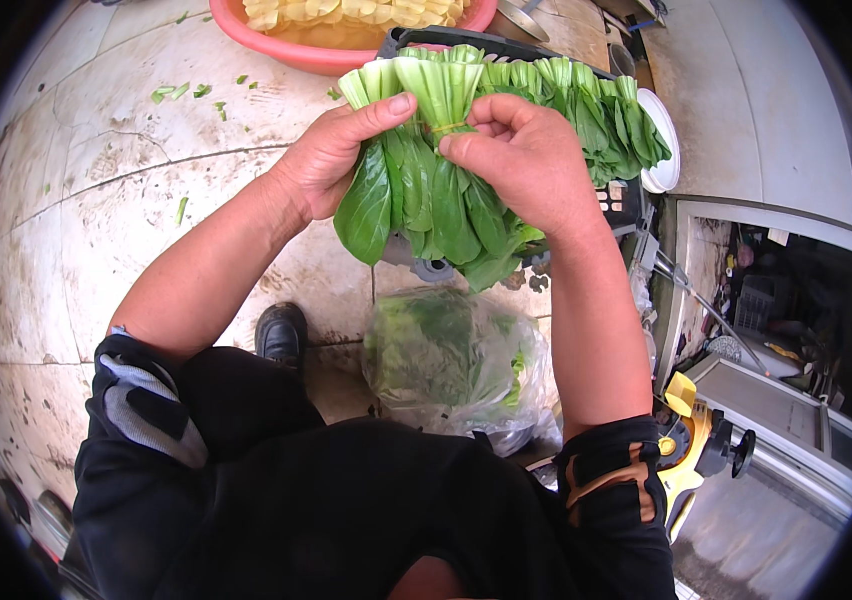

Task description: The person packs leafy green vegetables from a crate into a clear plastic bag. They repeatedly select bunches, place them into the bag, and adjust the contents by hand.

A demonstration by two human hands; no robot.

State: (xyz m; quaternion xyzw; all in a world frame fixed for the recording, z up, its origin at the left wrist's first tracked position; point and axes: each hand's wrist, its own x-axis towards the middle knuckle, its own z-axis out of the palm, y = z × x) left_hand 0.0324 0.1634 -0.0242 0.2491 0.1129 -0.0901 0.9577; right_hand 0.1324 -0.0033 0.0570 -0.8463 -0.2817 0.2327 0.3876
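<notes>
My left hand point(328, 157) is around leafy green vegetables with pale stems up, its thumb lying against the stems. Just right of it, a bunch of greens point(456, 195) that looks like bok choy is bound by a thin yellowish band point(450, 127). My right hand point(523, 154) pinches this bunch at the band with thumb and curled fingers. Behind the hands, more bunches of greens point(579, 94) stand in rows, stem ends up, in a black plastic crate point(414, 35). A clear plastic bag point(456, 360) of greens rests on the floor below the hands.
A pink-red basin point(287, 49) of pale slices in liquid sits beyond the crate. Cut green scraps point(178, 91) lie on the stained tile floor point(110, 247). At right are a white round container point(662, 146), a yellow-and-black machine point(685, 450) and an open cabinet point(771, 300).
</notes>
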